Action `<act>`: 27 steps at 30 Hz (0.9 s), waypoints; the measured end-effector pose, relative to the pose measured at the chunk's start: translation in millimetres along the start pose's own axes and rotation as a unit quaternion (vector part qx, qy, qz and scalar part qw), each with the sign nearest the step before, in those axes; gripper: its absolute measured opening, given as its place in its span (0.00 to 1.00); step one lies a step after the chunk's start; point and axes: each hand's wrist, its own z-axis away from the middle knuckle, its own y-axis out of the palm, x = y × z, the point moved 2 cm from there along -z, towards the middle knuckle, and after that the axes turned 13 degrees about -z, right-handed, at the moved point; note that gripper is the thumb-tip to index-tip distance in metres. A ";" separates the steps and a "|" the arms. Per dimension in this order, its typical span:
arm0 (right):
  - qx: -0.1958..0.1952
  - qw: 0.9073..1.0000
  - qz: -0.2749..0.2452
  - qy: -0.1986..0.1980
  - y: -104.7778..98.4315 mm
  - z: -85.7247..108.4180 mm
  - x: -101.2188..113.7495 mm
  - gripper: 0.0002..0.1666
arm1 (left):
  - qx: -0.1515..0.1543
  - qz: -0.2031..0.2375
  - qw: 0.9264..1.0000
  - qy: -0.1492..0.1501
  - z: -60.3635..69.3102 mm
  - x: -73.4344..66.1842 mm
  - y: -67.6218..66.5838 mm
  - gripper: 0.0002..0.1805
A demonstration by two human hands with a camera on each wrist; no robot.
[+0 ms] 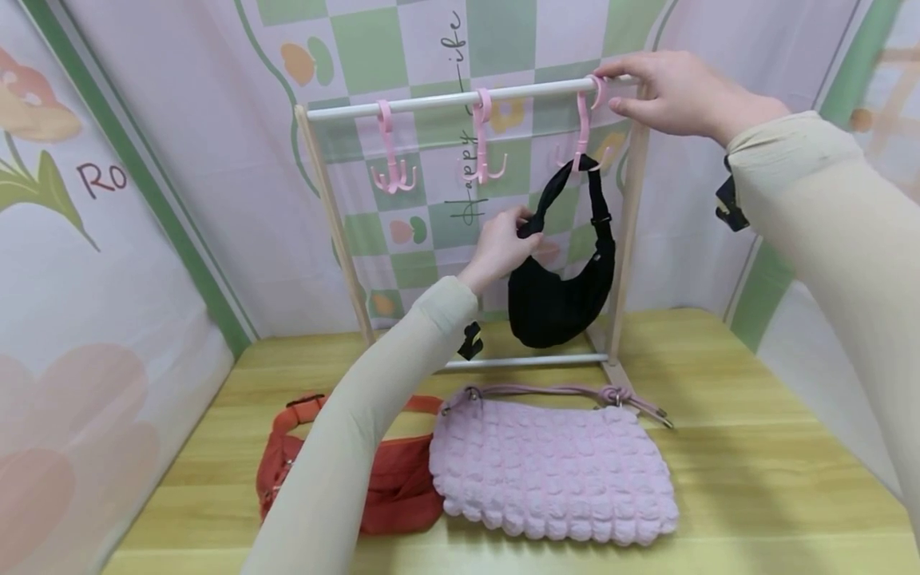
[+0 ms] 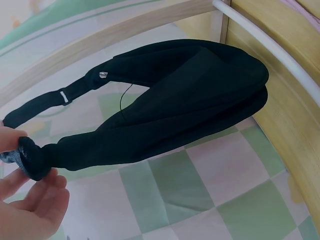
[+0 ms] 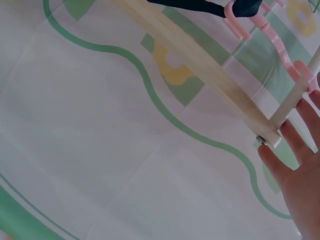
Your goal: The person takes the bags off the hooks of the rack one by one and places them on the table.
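A black shoulder bag (image 1: 549, 307) hangs by its strap from the rightmost pink hook (image 1: 583, 132). My left hand (image 1: 503, 246) pinches the bag's strap at a knotted part; in the left wrist view its fingers are around the dark knot (image 2: 32, 157). At the right end of the white rail (image 1: 431, 102), my right hand (image 1: 676, 94) rests with fairly straight fingers, close to the top of that hook. The right wrist view shows these fingers (image 3: 297, 142) against the rail, beside the wooden post; some fingertips are cut off by the frame.
Two more pink hooks, a left one (image 1: 391, 152) and a middle one (image 1: 483, 140), hang on the rail. A red bag (image 1: 402, 487) and a pink bubble-textured bag (image 1: 553, 471) lie on the wooden table (image 1: 747, 479) before the rack. Its wooden posts (image 1: 334, 228) stand at both sides.
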 end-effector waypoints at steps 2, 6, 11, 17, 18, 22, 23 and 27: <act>0.000 1.000 0.001 0.000 -0.1 -0.2 0.2 0.28 | -0.002 0.001 1.000 -0.002 0.8 0.1 -1.4 0.18; 0.005 1.000 0.001 0.009 -0.4 -1.2 0.2 0.29 | -0.006 0.000 1.000 -0.005 2.3 0.7 -5.0 0.18; 0.007 1.000 -0.005 0.016 -0.5 -1.9 0.4 0.29 | -0.013 0.001 1.000 -0.001 2.7 1.6 -8.7 0.17; 0.011 1.000 -0.006 0.023 0.4 -2.5 -0.6 0.29 | -0.015 0.008 1.000 -0.006 0.8 1.4 -12.1 0.16; 0.013 1.000 -0.006 0.025 0.6 -2.7 -1.0 0.29 | -0.015 0.008 1.000 -0.008 0.6 1.2 -12.9 0.15; 0.017 0.999 -0.007 0.034 1.5 -2.8 -1.7 0.30 | -0.018 0.008 1.000 -0.008 0.0 0.7 -15.0 0.15; 0.017 0.999 -0.007 0.035 1.7 -2.6 -1.8 0.30 | -0.020 0.007 1.000 -0.007 -0.2 0.4 -15.6 0.15; 0.017 0.999 -0.011 0.035 2.2 -2.3 -1.8 0.29 | -0.030 0.003 0.999 -0.009 -1.5 -0.4 -18.4 0.14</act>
